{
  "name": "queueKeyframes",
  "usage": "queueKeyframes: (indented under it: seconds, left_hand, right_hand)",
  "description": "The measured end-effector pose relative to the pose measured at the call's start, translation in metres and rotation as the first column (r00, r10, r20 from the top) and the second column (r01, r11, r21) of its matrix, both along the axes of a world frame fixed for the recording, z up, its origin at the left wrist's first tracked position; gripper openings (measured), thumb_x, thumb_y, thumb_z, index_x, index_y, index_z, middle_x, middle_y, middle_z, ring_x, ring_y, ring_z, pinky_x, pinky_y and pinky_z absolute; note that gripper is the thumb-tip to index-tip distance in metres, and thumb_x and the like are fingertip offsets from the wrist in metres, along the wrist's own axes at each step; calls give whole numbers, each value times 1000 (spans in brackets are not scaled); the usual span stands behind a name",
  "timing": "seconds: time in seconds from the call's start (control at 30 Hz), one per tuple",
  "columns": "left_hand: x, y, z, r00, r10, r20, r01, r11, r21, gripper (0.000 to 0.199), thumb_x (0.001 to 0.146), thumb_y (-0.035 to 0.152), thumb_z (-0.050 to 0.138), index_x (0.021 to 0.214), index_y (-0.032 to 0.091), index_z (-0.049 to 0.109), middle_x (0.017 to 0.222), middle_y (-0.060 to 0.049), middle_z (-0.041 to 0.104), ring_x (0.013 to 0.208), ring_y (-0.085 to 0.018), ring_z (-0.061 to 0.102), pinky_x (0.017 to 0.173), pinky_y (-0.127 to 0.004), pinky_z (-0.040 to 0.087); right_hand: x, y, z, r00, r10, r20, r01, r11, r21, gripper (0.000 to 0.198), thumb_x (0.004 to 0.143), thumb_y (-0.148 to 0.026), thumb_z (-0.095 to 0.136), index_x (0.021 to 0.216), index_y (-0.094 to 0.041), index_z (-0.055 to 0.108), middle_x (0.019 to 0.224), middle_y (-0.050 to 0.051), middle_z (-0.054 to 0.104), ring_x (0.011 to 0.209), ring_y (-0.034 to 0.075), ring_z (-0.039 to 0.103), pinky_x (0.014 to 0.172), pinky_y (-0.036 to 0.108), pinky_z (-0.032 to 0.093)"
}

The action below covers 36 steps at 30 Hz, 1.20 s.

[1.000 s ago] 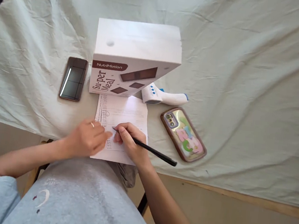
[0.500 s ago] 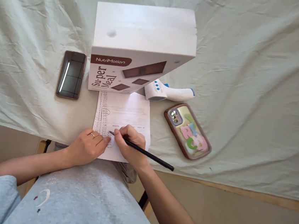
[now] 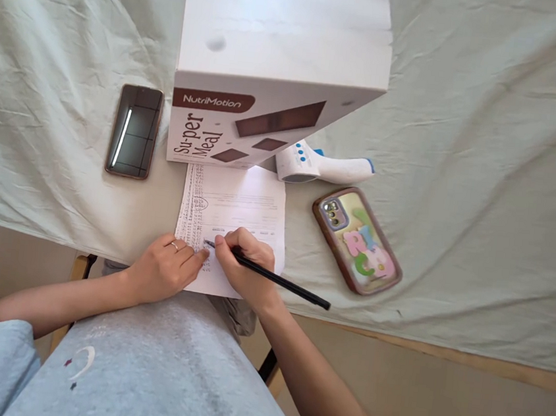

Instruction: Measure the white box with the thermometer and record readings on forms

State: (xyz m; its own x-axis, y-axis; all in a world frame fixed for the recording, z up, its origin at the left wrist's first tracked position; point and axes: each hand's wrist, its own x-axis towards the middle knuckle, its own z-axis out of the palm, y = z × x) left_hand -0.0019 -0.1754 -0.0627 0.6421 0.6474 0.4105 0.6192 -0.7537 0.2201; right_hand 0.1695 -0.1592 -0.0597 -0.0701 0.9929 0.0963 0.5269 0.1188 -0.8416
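A sheet of paper [image 3: 238, 207] lies at the table's near edge, with rows of small handwriting down its left side and faint print across the middle. My right hand [image 3: 247, 264] pinches a slim black pen [image 3: 285, 281], its tip touching or just above the sheet. The pen's back end slants down to the right. Resting on the paper's left part, my left hand [image 3: 171, 268] wears a thin ring and holds nothing. Its fingers lie on the page, index finger close to the pen tip and partly covering the writing.
A tall white box [image 3: 286, 33] stands upright just beyond the paper. To its left lies a dark-screened phone [image 3: 134, 132]. On the right are a white infrared thermometer [image 3: 329, 168] and a phone in a decorated case [image 3: 358, 241]. A pale cloth [image 3: 455, 220] covers the table.
The view has shifted slightly, so the box looks larger and higher. My right hand keeps the pen at nearly the same spot on the sheet; my left hand stays put.
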Motion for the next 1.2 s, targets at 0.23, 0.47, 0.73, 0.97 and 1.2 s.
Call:
queueKeyframes:
  seconds: [0.23, 0.47, 0.73, 0.97, 1.2]
  left_hand:
    - [0, 1, 1, 1000, -11, -2, 11, 1000, -22, 11, 92, 16, 53, 93, 9, 63, 62, 0, 61, 59, -14, 57, 58, -29, 41]
    - [-1, 0, 0, 1000, -2, -7, 2, 1000, -20, 11, 92, 16, 55, 96, 10, 63, 64, 1, 62, 59, -13, 56, 58, -29, 41]
    - [0, 0, 0, 1000, -11, 0, 11, 1000, -23, 13, 93, 15, 52, 95, 9, 63, 63, 0, 62, 59, -14, 57, 58, -29, 41]
    - [0, 0, -1, 1000, -3, 1, 3, 1000, -17, 12, 92, 16, 53, 94, 9, 64, 62, 0, 62, 58, -13, 57, 57, -29, 42]
    - [0, 1, 0, 1000, 0, 12, 0, 1000, -10, 11, 92, 15, 54, 95, 9, 63, 63, 0, 63, 58, -13, 57, 57, -28, 42]
  right_hand:
    - [0, 0, 0, 1000, -15, 22, 16, 1000, -26, 28, 82, -24, 52, 58, -24, 37, 44, -7, 43, 39, 9, 38, 43, 23, 34]
    - [1, 0, 1, 1000, -24, 17, 25, 998, -59, 28, 82, -26, 52, 59, -25, 37, 44, -6, 43, 40, 10, 39, 43, 24, 35]
    - [0, 0, 2, 999, -35, 29, 37, 998, -52, 26, 83, -25, 51, 60, -25, 37, 45, -6, 44, 42, 11, 40, 45, 24, 36]
    - [1, -1, 0, 999, -34, 38, 35, 999, -36, 27, 81, -24, 51, 60, -25, 35, 45, -6, 44, 42, 11, 41, 45, 25, 36]
    - [2, -1, 1, 998, -67, 0, 67, 997, -38, 27, 82, -23, 52, 59, -25, 37, 46, -6, 45, 41, 10, 40, 44, 24, 36]
